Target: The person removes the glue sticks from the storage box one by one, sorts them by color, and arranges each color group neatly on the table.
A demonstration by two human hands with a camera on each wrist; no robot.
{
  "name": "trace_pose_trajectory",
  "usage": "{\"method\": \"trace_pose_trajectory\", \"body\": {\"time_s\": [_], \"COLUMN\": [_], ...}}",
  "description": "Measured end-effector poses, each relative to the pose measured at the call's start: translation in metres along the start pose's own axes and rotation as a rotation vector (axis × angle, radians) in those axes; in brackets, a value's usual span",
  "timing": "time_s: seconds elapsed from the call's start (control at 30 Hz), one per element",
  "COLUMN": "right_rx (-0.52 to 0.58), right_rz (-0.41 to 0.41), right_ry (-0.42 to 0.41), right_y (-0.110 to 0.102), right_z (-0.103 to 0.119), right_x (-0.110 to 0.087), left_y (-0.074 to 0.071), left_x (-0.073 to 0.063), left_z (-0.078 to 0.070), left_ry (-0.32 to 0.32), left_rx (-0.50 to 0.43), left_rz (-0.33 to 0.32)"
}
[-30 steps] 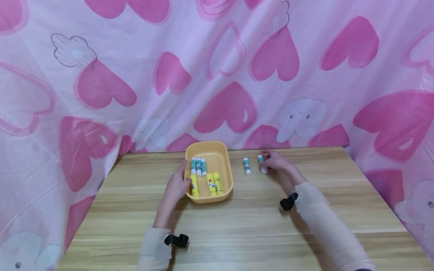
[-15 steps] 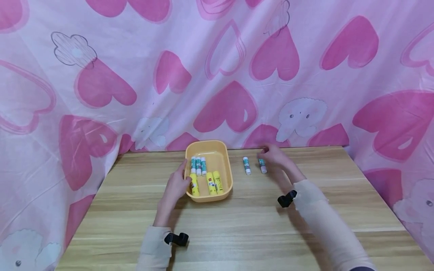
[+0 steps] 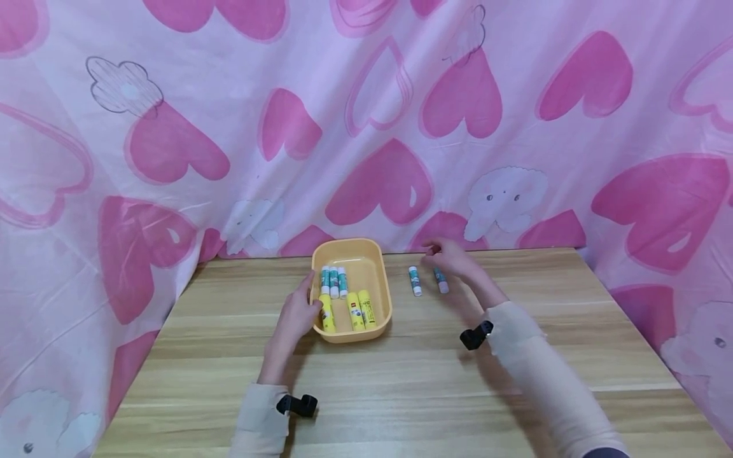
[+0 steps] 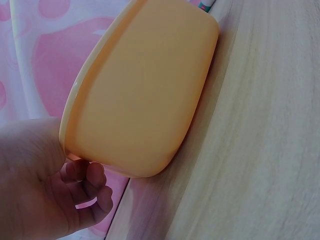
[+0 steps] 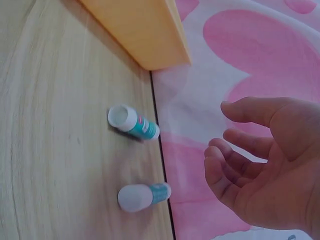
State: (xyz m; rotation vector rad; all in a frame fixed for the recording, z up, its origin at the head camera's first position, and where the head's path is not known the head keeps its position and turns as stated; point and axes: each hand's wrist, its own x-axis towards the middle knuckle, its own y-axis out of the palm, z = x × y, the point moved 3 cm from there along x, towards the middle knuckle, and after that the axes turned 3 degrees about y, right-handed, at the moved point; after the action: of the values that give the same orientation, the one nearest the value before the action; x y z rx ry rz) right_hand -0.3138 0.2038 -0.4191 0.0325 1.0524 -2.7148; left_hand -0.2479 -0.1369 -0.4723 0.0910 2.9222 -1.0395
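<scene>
My left hand (image 3: 299, 312) grips the left rim of a yellow-orange plastic tray (image 3: 380, 267). In the left wrist view, curled fingers (image 4: 95, 175) show at the tray's edge. Inside the tray lie a row of green-and-white glue sticks (image 3: 334, 282) and, nearer me, yellow glue sticks (image 3: 356, 312). To the tray's right, two green-and-white glue sticks lie on the table, a left one (image 3: 415, 281) and a right one (image 3: 441, 280). My right hand (image 3: 455, 259) hovers over them with loosely bent fingers and holds nothing; the right wrist view shows it apart from both sticks.
The wood-grain table (image 3: 366, 394) ends at a pink heart-patterned cloth (image 3: 378, 184) hanging close behind the tray and glue sticks. A black wrist camera (image 3: 298, 405) sits on the left sleeve, another black camera (image 3: 476, 335) on the right.
My right hand has let go of the right-hand glue stick, lifted, and moved left toward the other loose one. My left hand and the tray have stayed in place.
</scene>
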Motion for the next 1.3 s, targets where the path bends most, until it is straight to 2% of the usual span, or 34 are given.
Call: {"method": "trace_pose_trajectory", "body": {"time_s": [0.33, 0.57, 0.9, 1.3], "right_rx": [0.023, 0.067, 0.035, -0.002], "right_rz": [-0.003, 0.049, 0.075, 0.093], "right_ry": [-0.036, -0.031, -0.058, -0.085], "right_y": [0.009, 0.018, 0.032, 0.054], "right_z": [0.018, 0.037, 0.066, 0.086], "right_x": [0.006, 0.008, 0.016, 0.028], "left_y": [0.0, 0.003, 0.001, 0.0], "left_x": [0.0, -0.001, 0.002, 0.0], "left_z": [0.002, 0.004, 0.003, -0.001], "left_ry": [0.007, -0.012, 0.003, 0.026], "left_rx": [0.0, -0.006, 0.007, 0.027], "left_rz": [0.001, 0.013, 0.006, -0.017]}}
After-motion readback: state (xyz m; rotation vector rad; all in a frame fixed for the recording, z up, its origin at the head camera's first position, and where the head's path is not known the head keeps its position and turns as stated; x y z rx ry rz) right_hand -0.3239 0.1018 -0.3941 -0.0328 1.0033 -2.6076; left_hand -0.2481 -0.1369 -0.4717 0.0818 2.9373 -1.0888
